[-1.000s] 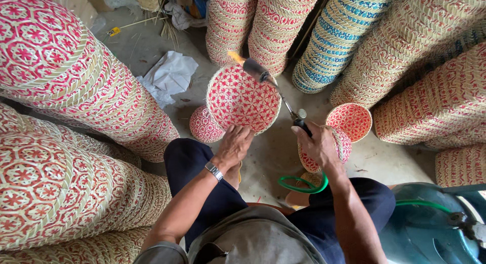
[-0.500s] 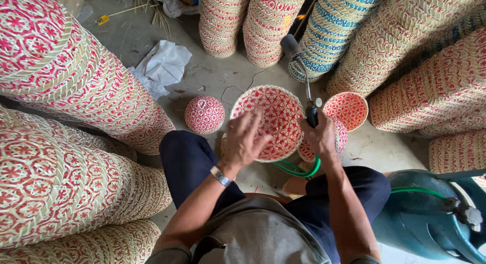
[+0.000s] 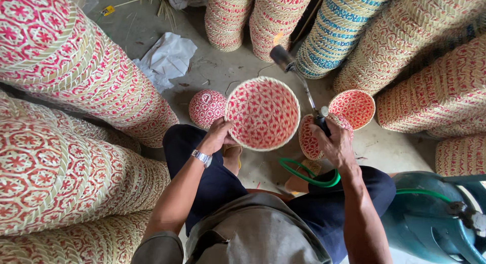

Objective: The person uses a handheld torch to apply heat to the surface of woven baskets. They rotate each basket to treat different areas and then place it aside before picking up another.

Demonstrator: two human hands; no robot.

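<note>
Left hand (image 3: pixel 218 135) is gripping the red woven bowl (image 3: pixel 262 113) by its rim; right hand (image 3: pixel 334 142) is clutching the gas torch (image 3: pixel 304 87), nozzle sitting just above it.

Even, soft daylight, fairly bright; no single source visible. Shadows diffuse: dark gaps between the basket stacks (image 3: pixel 76 92), soft shade on the concrete floor (image 3: pixel 223 71) under the held basket (image 3: pixel 262 113). No hard glare; mild sheen on the blue gas cylinder (image 3: pixel 435 218) only. White paper (image 3: pixel 167 59) near clipping, detail mostly kept. Sharp centre focus, weave pattern crisp. Slight motion blur on the torch head (image 3: pixel 281 57). Strong wide-angle bulge at edges, stacks bent outward. Lower edge, shirt close to lens, soft.
</note>
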